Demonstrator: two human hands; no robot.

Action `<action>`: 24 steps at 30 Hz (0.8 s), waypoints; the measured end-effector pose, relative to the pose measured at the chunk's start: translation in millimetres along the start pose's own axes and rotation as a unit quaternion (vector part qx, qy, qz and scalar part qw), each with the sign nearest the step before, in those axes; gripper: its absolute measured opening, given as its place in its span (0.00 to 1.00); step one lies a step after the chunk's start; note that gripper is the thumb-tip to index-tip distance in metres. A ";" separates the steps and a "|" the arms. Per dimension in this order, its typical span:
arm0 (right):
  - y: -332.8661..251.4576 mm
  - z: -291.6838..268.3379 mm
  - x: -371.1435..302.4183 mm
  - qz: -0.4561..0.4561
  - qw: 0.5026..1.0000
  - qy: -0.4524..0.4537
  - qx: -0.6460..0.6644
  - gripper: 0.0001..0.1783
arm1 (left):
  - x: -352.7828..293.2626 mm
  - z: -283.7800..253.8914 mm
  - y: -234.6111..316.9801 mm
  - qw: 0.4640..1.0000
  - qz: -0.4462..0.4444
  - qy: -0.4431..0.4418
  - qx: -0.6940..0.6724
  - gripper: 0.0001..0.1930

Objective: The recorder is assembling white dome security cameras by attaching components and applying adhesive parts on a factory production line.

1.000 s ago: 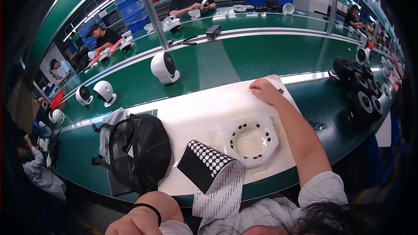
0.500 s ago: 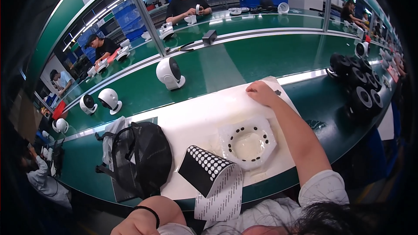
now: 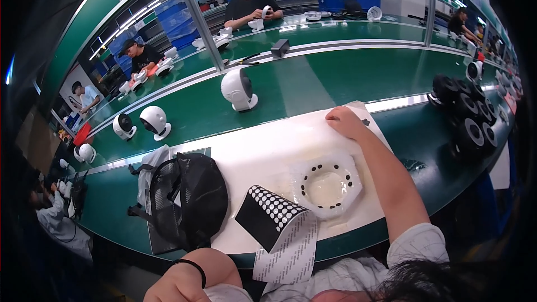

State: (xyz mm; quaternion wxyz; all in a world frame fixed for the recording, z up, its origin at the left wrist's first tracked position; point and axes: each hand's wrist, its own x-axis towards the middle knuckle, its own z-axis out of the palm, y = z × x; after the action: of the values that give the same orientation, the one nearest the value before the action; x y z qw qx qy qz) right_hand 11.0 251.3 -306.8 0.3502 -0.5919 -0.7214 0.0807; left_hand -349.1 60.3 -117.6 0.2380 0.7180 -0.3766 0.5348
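Observation:
My right hand [image 3: 345, 123] rests at the far edge of a white board [image 3: 263, 151], its fingers curled under. Whatever they hold, if anything, is hidden. My left hand [image 3: 176, 285] is low at the picture's bottom edge, behind a black wrist band; its fingers are cut off from view. Between my arms, a translucent white ring-shaped holder [image 3: 358, 182] with several small black dots round its opening lies on the board. Left of it, a curled black sheet with white round dots [image 3: 277, 207] leans over a strip of printed white backing paper [image 3: 285, 260].
A black mesh bag [image 3: 196, 201] lies left of the board. White rounded cameras [image 3: 238, 90] stand on the green surface [image 3: 335, 72] beyond. Black round parts [image 3: 470, 112] are heaped at the right. A metal post [image 3: 201, 22] rises ahead; several people work farther off.
The whole view has shifted slightly, moving most things rightward. The nearest white camera has also moved right relative to the metal post. My right hand keeps its place on the board.

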 end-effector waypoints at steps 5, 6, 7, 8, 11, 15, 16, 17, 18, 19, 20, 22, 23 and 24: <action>-3.1 2.5 1.2 0.007 1.000 -0.003 0.008 0.08 | 1.5 -3.9 10.9 1.000 -0.011 -0.022 0.005 0.08; -4.3 3.0 1.9 0.012 1.000 -0.008 0.008 0.08 | 2.6 -3.4 11.4 1.000 -0.011 -0.021 0.004 0.08; -3.3 2.0 1.8 0.020 1.000 -0.012 0.006 0.08 | 2.3 -3.2 10.0 1.000 -0.010 -0.018 -0.001 0.08; -2.3 1.3 1.4 0.019 1.000 -0.012 0.006 0.08 | 1.9 -2.7 8.5 1.000 -0.010 -0.018 0.000 0.08; -0.4 -0.3 -0.3 0.003 1.000 -0.005 0.001 0.08 | 2.2 -3.0 6.4 1.000 0.009 -0.008 0.020 0.07; -3.1 0.8 0.5 0.002 1.000 -0.007 0.002 0.08 | -19.4 -5.4 11.3 0.926 0.093 -0.133 -0.340 0.07; -3.5 0.4 0.5 0.008 1.000 -0.009 0.007 0.08 | -24.5 -5.3 9.2 0.710 0.177 -0.219 -0.645 0.06; -3.6 0.7 0.9 0.007 1.000 -0.009 0.008 0.08 | -27.1 -6.8 10.9 0.711 0.177 -0.219 -0.645 0.06; -3.8 1.4 1.4 0.005 1.000 -0.011 0.010 0.08 | -28.9 -9.2 13.4 0.804 0.201 -0.187 -0.527 0.06; -4.7 3.1 2.1 0.002 1.000 -0.014 0.012 0.08 | -28.5 -12.1 15.4 0.878 0.221 -0.151 -0.396 0.06; -2.2 1.1 0.8 0.006 1.000 -0.012 0.009 0.08 | -17.6 -15.0 13.9 0.877 0.224 -0.149 -0.399 0.06; -0.6 -0.7 -0.6 0.010 1.000 -0.011 0.012 0.08 | 8.6 -20.2 18.6 0.986 -0.079 -0.137 -0.052 0.06; -0.6 -0.7 -0.7 0.010 1.000 -0.010 0.012 0.08 | 9.2 -21.1 18.6 0.986 -0.079 -0.138 -0.052 0.06; -0.4 -0.7 -0.8 0.006 1.000 -0.008 0.010 0.08 | 9.6 -21.8 18.4 0.984 -0.081 -0.147 -0.058 0.07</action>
State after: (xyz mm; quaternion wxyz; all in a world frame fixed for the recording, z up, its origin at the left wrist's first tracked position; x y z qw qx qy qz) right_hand 11.1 250.2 -306.3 0.3495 -0.5918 -0.7202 0.0948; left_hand -375.2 62.6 -102.8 0.2641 0.8020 -0.3782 0.3795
